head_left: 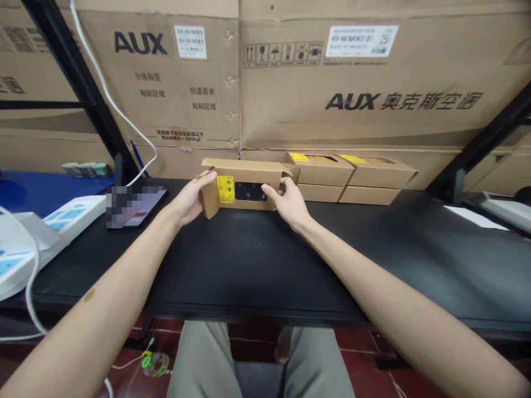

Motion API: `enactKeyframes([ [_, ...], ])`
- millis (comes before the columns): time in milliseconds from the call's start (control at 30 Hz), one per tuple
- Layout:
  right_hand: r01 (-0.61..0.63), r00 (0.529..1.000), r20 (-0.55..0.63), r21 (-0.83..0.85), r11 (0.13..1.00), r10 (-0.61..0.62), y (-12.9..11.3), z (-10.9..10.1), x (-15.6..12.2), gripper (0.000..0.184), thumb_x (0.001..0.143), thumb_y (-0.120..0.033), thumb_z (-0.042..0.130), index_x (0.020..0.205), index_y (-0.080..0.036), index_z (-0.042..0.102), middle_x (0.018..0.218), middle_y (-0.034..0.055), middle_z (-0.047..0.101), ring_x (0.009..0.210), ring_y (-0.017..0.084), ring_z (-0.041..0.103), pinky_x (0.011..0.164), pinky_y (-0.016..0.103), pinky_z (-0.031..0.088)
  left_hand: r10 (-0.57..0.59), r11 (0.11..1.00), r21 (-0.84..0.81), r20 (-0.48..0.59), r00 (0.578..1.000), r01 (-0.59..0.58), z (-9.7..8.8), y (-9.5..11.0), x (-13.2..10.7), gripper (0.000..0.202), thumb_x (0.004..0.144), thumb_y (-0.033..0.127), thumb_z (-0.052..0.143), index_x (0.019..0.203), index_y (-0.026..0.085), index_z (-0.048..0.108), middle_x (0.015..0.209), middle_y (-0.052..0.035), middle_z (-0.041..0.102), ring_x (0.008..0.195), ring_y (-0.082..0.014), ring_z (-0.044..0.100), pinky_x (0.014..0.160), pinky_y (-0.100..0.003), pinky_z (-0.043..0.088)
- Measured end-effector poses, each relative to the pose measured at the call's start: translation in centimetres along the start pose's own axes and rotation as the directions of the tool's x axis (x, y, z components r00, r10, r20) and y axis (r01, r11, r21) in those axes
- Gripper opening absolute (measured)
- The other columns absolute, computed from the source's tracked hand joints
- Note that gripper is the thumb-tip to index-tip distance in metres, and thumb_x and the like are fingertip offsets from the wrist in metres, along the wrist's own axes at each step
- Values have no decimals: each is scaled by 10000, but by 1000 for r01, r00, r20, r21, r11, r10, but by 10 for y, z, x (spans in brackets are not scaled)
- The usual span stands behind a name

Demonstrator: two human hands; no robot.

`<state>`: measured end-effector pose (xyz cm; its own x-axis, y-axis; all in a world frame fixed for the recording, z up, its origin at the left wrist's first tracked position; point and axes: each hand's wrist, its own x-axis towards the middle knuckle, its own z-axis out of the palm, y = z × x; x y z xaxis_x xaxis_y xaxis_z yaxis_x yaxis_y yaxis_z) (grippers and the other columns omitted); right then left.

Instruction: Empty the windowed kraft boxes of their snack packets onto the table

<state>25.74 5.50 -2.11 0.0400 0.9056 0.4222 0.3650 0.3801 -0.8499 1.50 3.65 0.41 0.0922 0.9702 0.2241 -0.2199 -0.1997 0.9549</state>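
Note:
A brown cardboard box stands on its long edge on the black table, its yellow label and dark window facing me. Flaps stick out at both of its ends. My left hand grips the left end, thumb along the upper edge near a flap that hangs down. At the right end my right hand holds the box, thumb on the front by the window and the other fingers bent around the end. What lies inside the box is hard to make out through the window.
Several similar boxes are stacked behind on the right. A phone, a white power strip and cables lie on the left. Large cartons form the back wall. A white paper lies at the right.

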Motion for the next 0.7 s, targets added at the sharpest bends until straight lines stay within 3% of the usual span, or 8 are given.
enactKeyframes([
  [167,11,1000,15,-16,1000,-11,0,-1,-1,272,889,-479,677,872,-223,587,940,61,764,878,237,705,903,455,583,-43,999,-6,-49,998,43,0,-5,2,448,754,450,834,1121,210,746,1264,-131,778,1311,-367,654,1176,-494,471],
  [333,194,980,-4,-174,965,-198,-14,-8,-4,234,985,-465,567,963,-232,574,1009,72,732,967,258,687,944,468,563,-41,999,-35,-35,999,40,8,-5,-2,476,770,482,812,1151,208,730,1266,-140,777,1319,-385,649,1168,-522,484],
  [500,363,910,-32,-427,829,-414,-46,-27,-7,308,1050,-521,443,1038,-235,555,995,84,671,983,287,673,917,468,546,-51,982,-180,25,998,55,28,-4,-9,484,823,485,763,1227,222,712,1302,-121,767,1352,-389,622,1155,-536,501],
  [700,365,899,-12,-531,765,-437,-67,-48,-9,339,1068,-537,401,1150,-243,550,838,58,666,823,280,697,827,428,524,-15,944,-328,60,998,34,41,-11,-9,428,890,480,696,1231,221,699,1318,-101,758,1391,-363,593,1175,-515,480],
])
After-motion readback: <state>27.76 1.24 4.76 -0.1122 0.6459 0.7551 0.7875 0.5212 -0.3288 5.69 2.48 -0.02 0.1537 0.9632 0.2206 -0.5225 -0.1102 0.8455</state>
